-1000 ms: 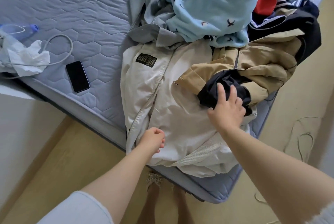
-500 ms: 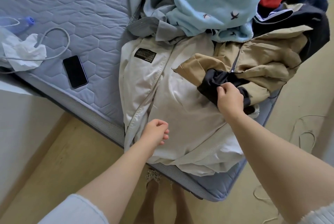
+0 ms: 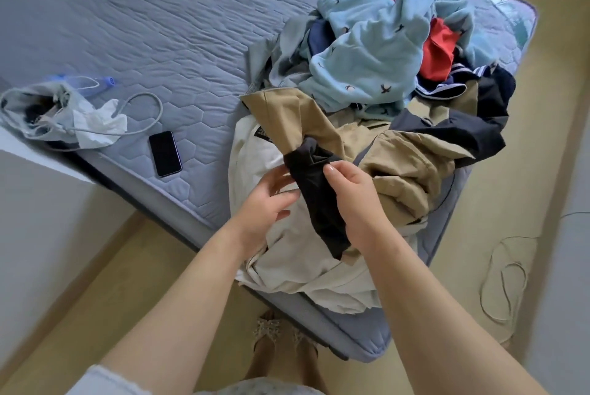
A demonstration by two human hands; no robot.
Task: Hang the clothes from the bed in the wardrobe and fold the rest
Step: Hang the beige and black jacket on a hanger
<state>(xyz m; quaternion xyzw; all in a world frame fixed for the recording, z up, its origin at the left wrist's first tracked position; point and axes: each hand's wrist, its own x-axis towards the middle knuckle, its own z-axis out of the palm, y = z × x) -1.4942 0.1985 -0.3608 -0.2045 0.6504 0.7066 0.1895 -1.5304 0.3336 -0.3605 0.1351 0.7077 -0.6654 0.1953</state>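
Observation:
A pile of clothes lies on the near right corner of the bed (image 3: 159, 27). On top at the front is a tan jacket (image 3: 408, 158) with black cuffs, over a cream jacket (image 3: 300, 267). My right hand (image 3: 354, 193) grips the tan jacket's black sleeve end (image 3: 314, 200) and holds it up off the pile. My left hand (image 3: 265, 206) touches the same sleeve end from the left, fingers loosely bent against the cloth. Behind lie a light blue fleece (image 3: 367, 53), a red garment (image 3: 439, 53) and navy clothes (image 3: 479, 113).
A black phone (image 3: 165, 153) lies near the bed's left edge, beside a grey cable (image 3: 147, 120), a tissue (image 3: 99, 123) and a cloth bag (image 3: 35, 113). A loose cord (image 3: 504, 279) lies on the floor to the right. My feet (image 3: 281, 350) stand at the bed's corner.
My right hand closed on the black sleeve end and lifted it toward me. My left hand rose from the cream jacket's hem to the sleeve. The view pulled back.

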